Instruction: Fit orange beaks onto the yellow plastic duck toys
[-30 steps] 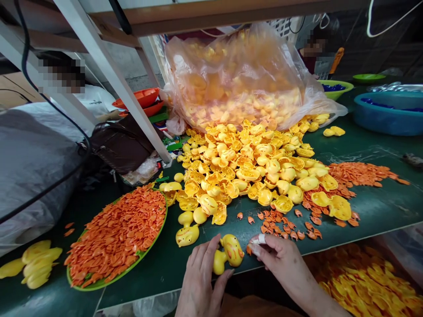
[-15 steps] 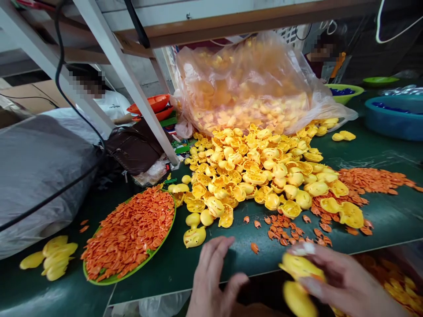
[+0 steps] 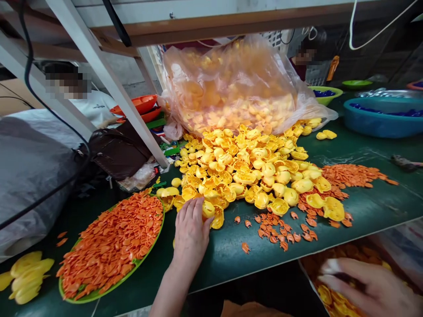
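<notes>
Working through yellow shells, much apparently left

The yellow heap is large; the box below its right already holds plenty. Left hand covers pieces at the heap's near edge, grip impossible to tell; right hand, fingers apart, hovers over the box.

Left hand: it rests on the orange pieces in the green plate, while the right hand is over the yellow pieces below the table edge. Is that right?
No: the head view shows the left hand at the near edge of the yellow pile, not on the orange pieces in the plate. The right hand is as you say.
</notes>
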